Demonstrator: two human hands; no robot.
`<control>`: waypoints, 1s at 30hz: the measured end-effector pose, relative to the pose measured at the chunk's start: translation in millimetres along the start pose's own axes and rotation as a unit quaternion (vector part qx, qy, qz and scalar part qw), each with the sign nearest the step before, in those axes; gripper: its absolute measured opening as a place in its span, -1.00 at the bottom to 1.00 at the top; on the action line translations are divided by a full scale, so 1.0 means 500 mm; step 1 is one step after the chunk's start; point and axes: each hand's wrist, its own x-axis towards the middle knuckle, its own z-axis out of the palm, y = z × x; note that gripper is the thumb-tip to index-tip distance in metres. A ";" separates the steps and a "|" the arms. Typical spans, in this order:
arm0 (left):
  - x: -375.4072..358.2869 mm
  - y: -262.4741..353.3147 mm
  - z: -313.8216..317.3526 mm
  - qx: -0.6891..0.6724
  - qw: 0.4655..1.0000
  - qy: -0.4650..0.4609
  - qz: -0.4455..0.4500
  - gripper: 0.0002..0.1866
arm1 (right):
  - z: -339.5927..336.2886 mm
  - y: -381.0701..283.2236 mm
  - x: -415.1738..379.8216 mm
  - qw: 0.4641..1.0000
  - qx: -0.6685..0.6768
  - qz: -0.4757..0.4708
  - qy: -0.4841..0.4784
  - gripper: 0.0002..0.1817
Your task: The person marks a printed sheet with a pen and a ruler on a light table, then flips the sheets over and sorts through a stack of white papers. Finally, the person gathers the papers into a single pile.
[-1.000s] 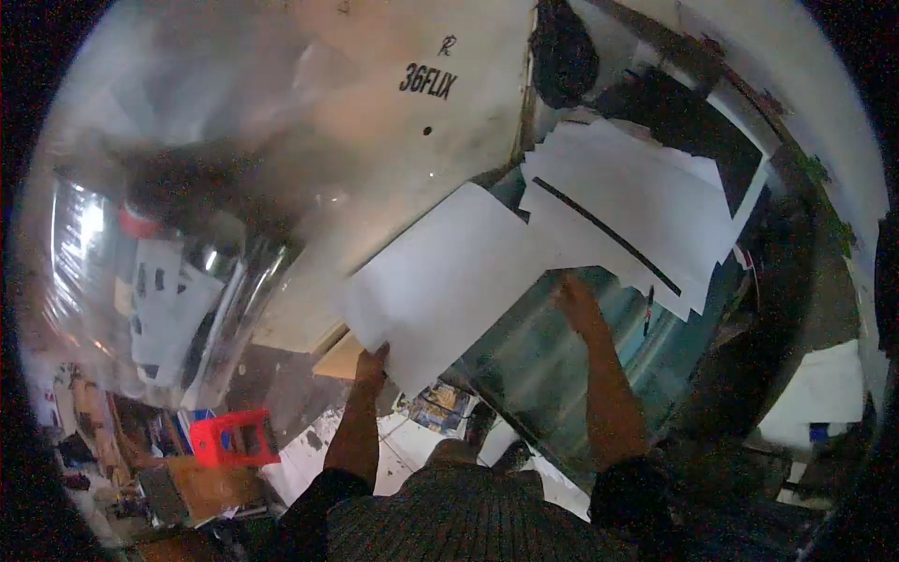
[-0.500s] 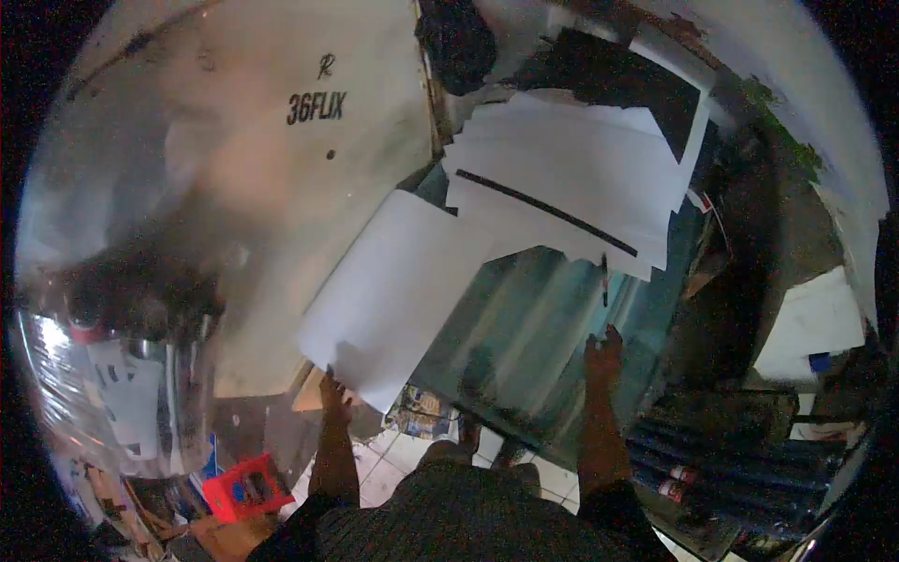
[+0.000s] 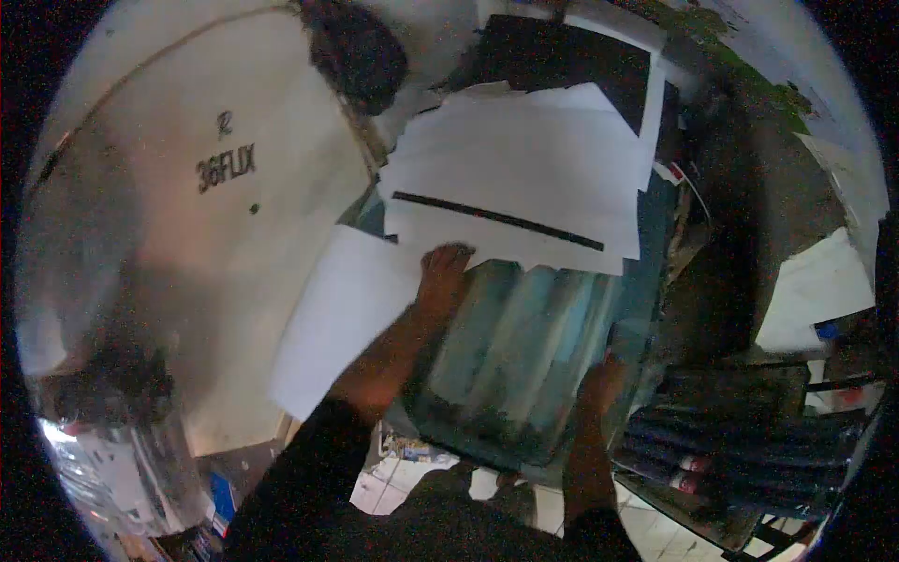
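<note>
My left hand point(image 3: 448, 264) reaches over a long white paper sheet point(image 3: 342, 304), its fingers lying at the near edge of the stacked white sheets point(image 3: 524, 140). The fingers look stretched out on the paper, though they are dim. A thin black strip point(image 3: 496, 221) lies across the stack. Lower right, my right hand point(image 3: 604, 379) is closed near the right side of the glass-like greenish table point(image 3: 515, 375). A slim dark thing like a pen point(image 3: 613, 335) shows at its fingertips, blurred.
A big pale board point(image 3: 281, 281) marked "36FLIX" stands at left, with clear plastic-wrapped goods point(image 3: 122, 468) below it. Dark rolls point(image 3: 740, 431) lie at right under a white sheet piece point(image 3: 815, 290). A black bundle point(image 3: 361, 56) hangs at the back.
My left hand has moved forward and right from the long sheet's near end to the stack's edge. My right hand has drawn back; the pen has left its spot beside the stack. The view has shifted.
</note>
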 end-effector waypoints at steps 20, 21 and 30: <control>0.380 0.277 -0.099 -0.139 0.966 -0.206 0.066 -0.65 | -0.028 -0.174 0.006 0.912 -0.341 0.158 -0.161 -0.68; 0.340 0.310 -0.136 -0.236 0.948 -0.212 0.034 -0.69 | -0.039 -0.212 0.014 0.895 -0.366 0.175 -0.184 -0.67; -0.163 0.337 -0.022 -0.468 0.837 -0.052 -0.280 -0.62 | 0.040 -0.131 -0.108 0.989 0.083 0.047 -0.113 -0.71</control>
